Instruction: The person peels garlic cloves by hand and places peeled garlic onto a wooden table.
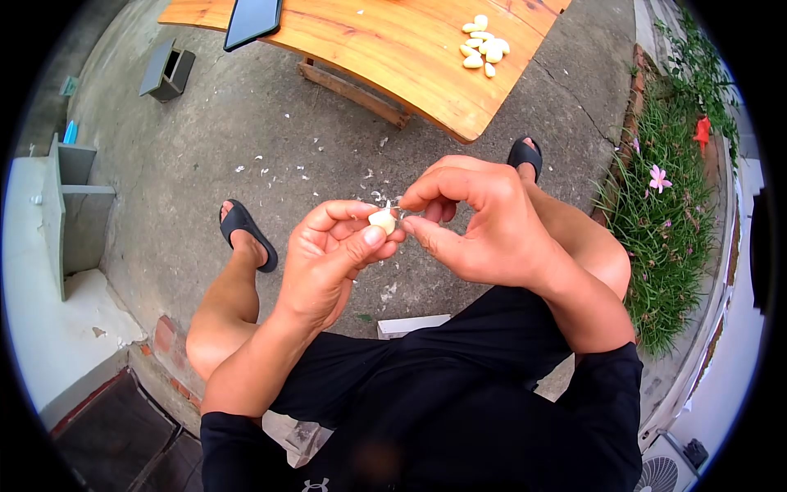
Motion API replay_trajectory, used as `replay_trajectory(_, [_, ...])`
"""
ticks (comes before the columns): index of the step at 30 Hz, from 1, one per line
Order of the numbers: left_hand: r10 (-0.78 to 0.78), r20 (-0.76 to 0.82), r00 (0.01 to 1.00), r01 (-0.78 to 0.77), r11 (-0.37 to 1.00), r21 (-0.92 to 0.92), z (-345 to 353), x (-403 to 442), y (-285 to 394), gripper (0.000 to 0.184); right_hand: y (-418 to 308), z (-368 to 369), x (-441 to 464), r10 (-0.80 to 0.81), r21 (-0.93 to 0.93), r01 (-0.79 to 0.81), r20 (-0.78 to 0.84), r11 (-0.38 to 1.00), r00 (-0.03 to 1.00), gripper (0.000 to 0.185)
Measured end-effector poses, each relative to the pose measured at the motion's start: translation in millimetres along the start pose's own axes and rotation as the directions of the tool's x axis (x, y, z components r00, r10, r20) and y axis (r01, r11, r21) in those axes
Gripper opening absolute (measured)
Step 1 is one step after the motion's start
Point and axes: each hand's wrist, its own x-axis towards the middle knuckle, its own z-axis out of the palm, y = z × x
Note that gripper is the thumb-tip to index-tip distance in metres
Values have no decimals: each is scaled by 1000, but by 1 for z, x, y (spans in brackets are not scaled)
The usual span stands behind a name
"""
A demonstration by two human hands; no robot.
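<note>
A pale peeled garlic clove (382, 220) is pinched between the thumb and fingers of my left hand (314, 256), held over the concrete in front of my lap. Close on its right is my right hand (489, 220), thumb and forefinger drawn together at the clove's side. A thin whitish wisp of garlic skin (395, 208) shows at those fingertips. Several more peeled garlic cloves (484, 47) lie in a loose group on the right part of the wooden table (385, 49).
A tablet (253, 20) lies at the table's near edge. White skin flakes (302, 169) are scattered over the concrete floor (328, 131). A small grey box-like stool (168, 72) stands at the left. Grass with pink flowers (658, 179) borders the right side.
</note>
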Motion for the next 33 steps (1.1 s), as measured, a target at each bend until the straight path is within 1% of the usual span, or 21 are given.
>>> replay_trajectory(3, [1,-3,1000,-1,1000,-15,-3,-1,-1,24,-1,3,-1,-68,-64,68,3,996,998,13])
replay_trajectory(6, [8,12,1000,-8,1000,-8,0,0,0,24,7,2,-2,-129,-100,138,95,985,987,11])
replay_trajectory(9, [-8,12,1000,8,1000,-11,1,-1,0,24,3,0,-1,-107,-124,120,106,985,989,7])
replay_trajectory(15, [-61,20,998,62,997,-39,0,-2,3,22,1,6,-1,-48,-96,48,8,994,999,9])
replay_trajectory(18, [-63,13,998,63,997,-41,2,-3,3,22,6,1,-2,-11,-183,16,29,983,1000,8])
replay_trajectory(21, [-38,14,999,38,999,-19,2,-3,2,22,4,-6,0,13,-194,3,81,981,997,9])
replay_trajectory(23, [-14,14,1000,14,1000,13,1,-2,0,23,1,-1,3,-52,-99,50,-24,994,998,13])
replay_trajectory(25, [-1,15,1000,1,1000,31,1,-3,0,24,-2,1,3,-83,-38,81,-56,996,995,17])
replay_trajectory(27, [4,17,1000,-5,999,35,0,-2,0,24,-5,1,1,-90,-8,90,-9,996,996,18])
replay_trajectory(30, [13,4,1000,-13,999,33,-2,-2,-2,24,0,-1,0,-150,-90,157,80,983,985,18])
replay_trajectory(33, [25,42,999,-28,998,57,-1,-2,-2,24,3,-2,0,-127,-65,136,122,989,984,11])
